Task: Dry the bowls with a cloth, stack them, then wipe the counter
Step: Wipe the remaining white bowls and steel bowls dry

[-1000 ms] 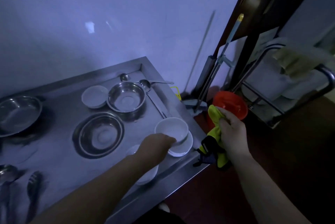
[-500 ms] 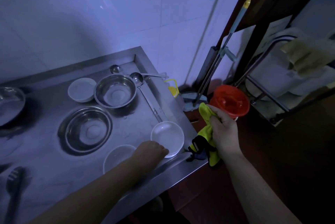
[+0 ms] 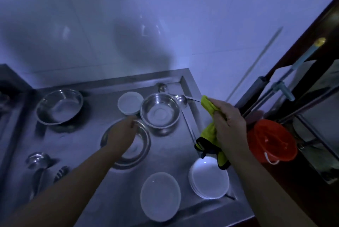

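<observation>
Left hand (image 3: 123,131) loosely curled, holding nothing, over steel bowl (image 3: 126,144) rim. Right hand (image 3: 228,127) grips yellow cloth (image 3: 211,133). My plan: pinch rim firmly (looks slippery), lift toward cloth-side grip.

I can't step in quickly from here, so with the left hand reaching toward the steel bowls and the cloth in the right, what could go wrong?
1. The stack of white bowls sits near the counter's front right corner; the right hand and hanging yellow cloth are just above and might snag it.
2. The left hand is over the steel bowl, close against another steel bowl; lifting may knock them together.
</observation>
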A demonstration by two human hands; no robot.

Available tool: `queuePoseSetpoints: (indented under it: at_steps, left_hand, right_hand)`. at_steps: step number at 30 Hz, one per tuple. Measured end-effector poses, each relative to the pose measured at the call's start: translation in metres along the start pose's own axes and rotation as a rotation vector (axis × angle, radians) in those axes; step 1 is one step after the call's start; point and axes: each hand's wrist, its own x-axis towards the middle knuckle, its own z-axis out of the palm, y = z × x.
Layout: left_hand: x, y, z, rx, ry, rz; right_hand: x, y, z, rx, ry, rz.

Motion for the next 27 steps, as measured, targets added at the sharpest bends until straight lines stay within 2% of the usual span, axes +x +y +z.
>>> queuePoseSetpoints:
  at_steps: [5, 9, 12, 15, 19, 27]
  left_hand:
    - [0.07, -0.042, 0.012, -0.168, -0.018, -0.311]
    - [0.112, -0.064, 0.033, -0.456, 0.037, -0.622]
    - [0.128, -0.076, 0.046, -0.639, 0.017, -0.711]
    - [0.139, -0.08, 0.052, -0.917, -0.015, -0.83]
    - [0.143, -0.086, 0.049, -1.116, -0.006, -0.874]
    - [0.092, -0.119, -0.016, -1.221, 0.026, -0.753]
  right_hand:
    - [0.021, -0.015, 0.061, -0.022, -0.053, -0.067]
    - [0.027, -0.016, 0.099, -0.002, -0.109, 0.068]
    - [0.028, -0.016, 0.116, 0.01, -0.187, 0.143]
    - [0.027, -0.014, 0.128, 0.014, -0.175, 0.157]
    - [0.027, -0.01, 0.144, 0.002, -0.137, 0.163]
    - [0.019, -0.019, 0.165, 0.02, -0.202, 0.078]
